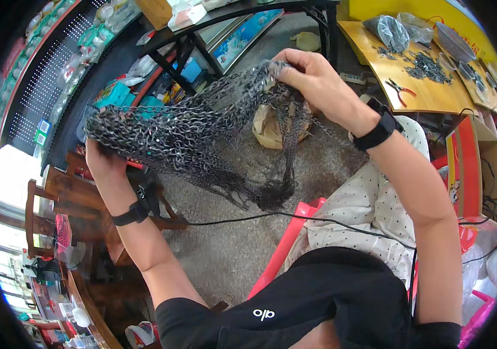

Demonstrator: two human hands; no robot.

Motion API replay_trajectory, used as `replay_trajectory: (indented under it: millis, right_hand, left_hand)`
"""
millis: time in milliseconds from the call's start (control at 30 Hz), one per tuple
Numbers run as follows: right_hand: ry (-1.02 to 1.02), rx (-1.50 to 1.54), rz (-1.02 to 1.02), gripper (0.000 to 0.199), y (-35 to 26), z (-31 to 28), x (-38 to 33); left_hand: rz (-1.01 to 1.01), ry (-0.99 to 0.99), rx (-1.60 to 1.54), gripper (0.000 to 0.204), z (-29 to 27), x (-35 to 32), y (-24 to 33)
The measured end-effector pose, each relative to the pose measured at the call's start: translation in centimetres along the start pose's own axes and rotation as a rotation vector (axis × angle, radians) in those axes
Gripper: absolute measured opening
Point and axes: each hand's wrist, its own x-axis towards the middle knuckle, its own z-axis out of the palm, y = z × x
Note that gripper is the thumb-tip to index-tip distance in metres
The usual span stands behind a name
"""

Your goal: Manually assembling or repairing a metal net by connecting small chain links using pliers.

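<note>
A large bundle of dark grey metal chains [178,136] is stretched between my two hands, with thin loose strands drooping from its middle. My left hand [106,161] grips the left end from below; its fingers are mostly hidden under the links. At the other end, my right hand [318,84] pinches a gathered bunch of chain between thumb and fingers. Both wrists wear black bands. A crumpled brown paper bag [269,125] shows behind the hanging strands, lower than my right hand.
To the right, a yellow wooden table [376,64] bears loose dark links [429,67], red-handled pliers [400,90] and plastic bags [387,34]. A red box [464,163] stands below it. A black cable [248,217] crosses before me. Wooden chairs [56,192] stand left.
</note>
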Motion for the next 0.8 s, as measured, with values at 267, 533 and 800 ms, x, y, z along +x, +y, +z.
replay_trajectory:
  millis: [267, 533, 800]
  right_hand:
    - [0.012, 0.341, -0.133, 0.027, -3.6, -0.6, 3.2]
    - [0.262, -0.44, -0.277, 0.033, -3.3, -2.1, 3.3]
    - [0.071, -0.161, 0.048, 0.037, -3.6, 0.6, 2.4]
  left_hand:
    - [0.108, -0.493, 0.978, 0.023, 3.3, -0.8, -0.1]
    - [0.112, -0.651, 1.464, 0.034, 5.1, -3.3, -1.6]
    - [0.01, -0.501, 1.382, 0.021, 2.3, -3.5, -7.5]
